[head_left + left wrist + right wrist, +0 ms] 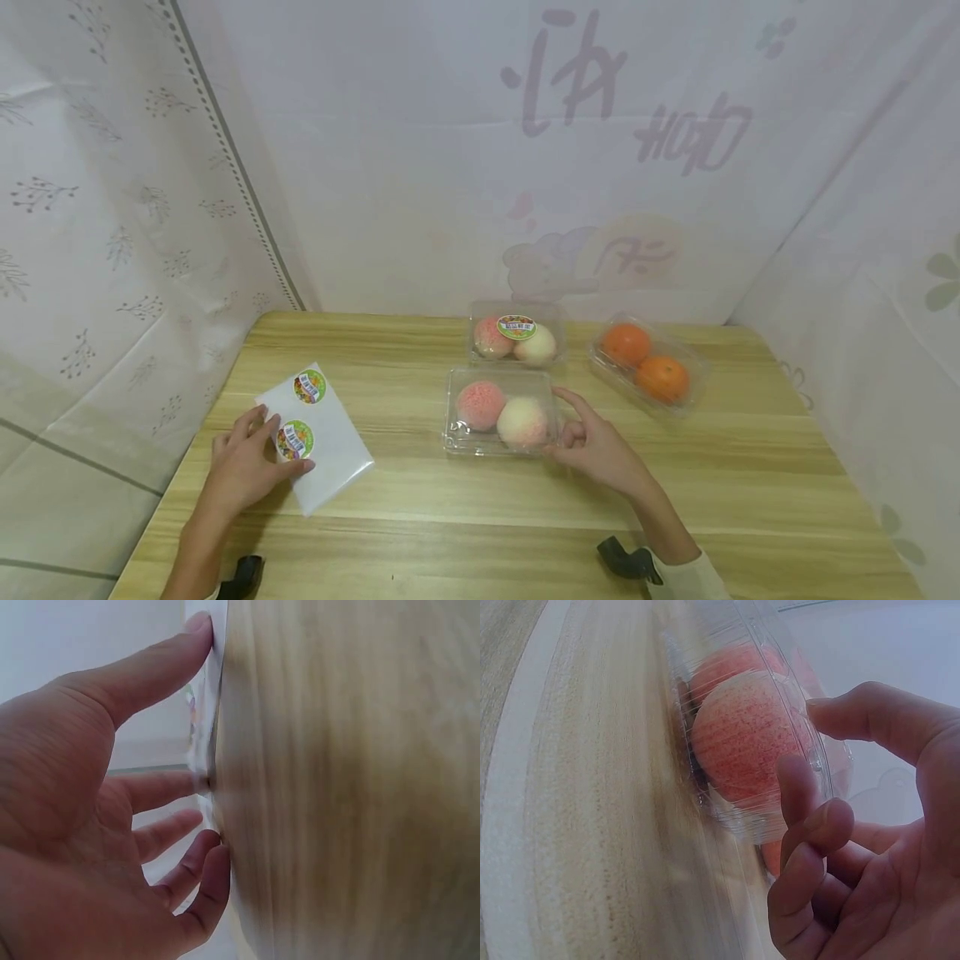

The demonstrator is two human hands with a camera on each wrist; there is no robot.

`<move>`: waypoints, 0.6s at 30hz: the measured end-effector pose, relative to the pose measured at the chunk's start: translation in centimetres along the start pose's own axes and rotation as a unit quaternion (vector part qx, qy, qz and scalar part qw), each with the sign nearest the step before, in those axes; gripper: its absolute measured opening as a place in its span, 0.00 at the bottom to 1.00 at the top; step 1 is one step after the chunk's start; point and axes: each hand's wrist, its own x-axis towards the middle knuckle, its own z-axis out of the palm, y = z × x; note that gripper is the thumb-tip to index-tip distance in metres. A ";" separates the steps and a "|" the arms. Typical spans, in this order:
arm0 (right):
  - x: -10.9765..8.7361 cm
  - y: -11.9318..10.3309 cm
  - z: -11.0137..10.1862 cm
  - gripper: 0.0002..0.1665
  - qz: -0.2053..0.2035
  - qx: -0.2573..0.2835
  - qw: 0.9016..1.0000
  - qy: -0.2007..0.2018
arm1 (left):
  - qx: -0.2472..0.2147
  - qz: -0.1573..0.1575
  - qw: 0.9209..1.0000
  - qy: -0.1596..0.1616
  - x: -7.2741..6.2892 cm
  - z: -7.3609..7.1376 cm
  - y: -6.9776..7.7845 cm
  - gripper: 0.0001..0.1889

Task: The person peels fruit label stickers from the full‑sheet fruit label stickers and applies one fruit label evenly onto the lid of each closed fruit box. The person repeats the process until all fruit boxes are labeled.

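On the left of the table, my left hand (243, 462) rests with spread fingers on a white sheet (337, 458) bearing two round fruit stickers. Its thumb and fingertips touch the sheet around the lower sticker (295, 439); the other sticker (310, 386) lies farther up. In the left wrist view the sheet is seen edge-on under the thumb (199, 637). My right hand (600, 450) holds the right end of a clear plastic box (457, 442), thumb at the near corner and index finger at the far one. Two peaches (482, 406), pink and pale, sit inside it.
Behind that box stands another clear box (555, 310) of two peaches, with a round sticker (517, 327) on its lid. A clear box (693, 367) with two oranges (663, 379) lies at the back right. Patterned cloth (390, 167) hangs around the wooden table (420, 533).
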 end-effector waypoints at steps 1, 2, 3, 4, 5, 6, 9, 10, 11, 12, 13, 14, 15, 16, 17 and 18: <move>0.0 0.0 0.0 0.58 -0.001 -0.001 1.000 0.000 | 0.003 0.003 1.000 0.003 -0.1 0.0 0.1 0.57; 0.0 0.0 0.0 0.58 -0.001 -0.001 1.000 0.000 | 0.007 0.007 1.000 0.008 -0.1 0.0 0.2 0.56; 0.0 0.0 0.0 0.58 -0.001 0.000 1.000 0.001 | 0.009 0.009 1.000 0.011 -0.1 0.0 0.3 0.54; 0.0 0.0 0.0 0.58 0.000 0.000 1.000 0.001 | 0.011 0.009 1.000 0.013 -0.1 0.0 0.3 0.53; 0.0 0.0 0.0 0.58 0.001 0.000 1.000 0.001 | 0.010 0.008 1.000 0.015 -0.1 0.0 0.4 0.52; 0.0 0.1 0.0 0.58 0.001 0.001 1.000 0.001 | 0.007 0.005 1.000 0.018 0.0 0.0 0.5 0.51; 0.0 0.1 0.0 0.58 0.002 0.005 1.000 0.001 | -0.014 -0.009 1.000 0.016 0.0 0.1 0.7 0.48; 0.0 0.1 0.0 0.58 0.002 0.005 1.000 0.001 | -0.023 -0.015 1.000 0.015 0.0 0.1 0.7 0.48; 0.0 0.1 0.0 0.58 0.001 0.006 1.000 0.001 | -0.032 -0.023 0.999 0.011 0.0 0.1 0.8 0.48; 0.0 0.2 0.0 0.58 0.001 0.007 1.000 0.001 | -0.038 -0.028 0.999 0.010 0.0 0.1 0.9 0.48; 0.0 0.2 0.0 0.59 0.002 0.008 1.000 0.001 | -0.042 -0.032 0.999 0.007 0.0 0.1 1.0 0.49; 0.0 0.2 0.0 0.59 0.002 0.010 1.000 0.001 | -0.043 -0.034 0.998 0.007 0.0 0.1 1.1 0.49; 0.0 0.2 0.0 0.59 0.002 0.010 1.000 0.001 | -0.043 -0.036 0.998 0.005 0.1 0.0 1.2 0.49; 0.0 0.3 0.0 0.59 0.002 0.010 1.000 0.001 | -0.043 -0.035 0.998 0.006 0.1 0.0 1.3 0.49; 0.0 0.3 0.0 0.59 0.002 0.011 1.000 0.001 | -0.042 -0.033 0.999 0.006 0.2 0.0 1.3 0.49; 0.0 0.3 0.0 0.59 0.002 0.011 1.000 0.001 | -0.040 -0.028 0.999 0.008 0.3 0.0 1.4 0.49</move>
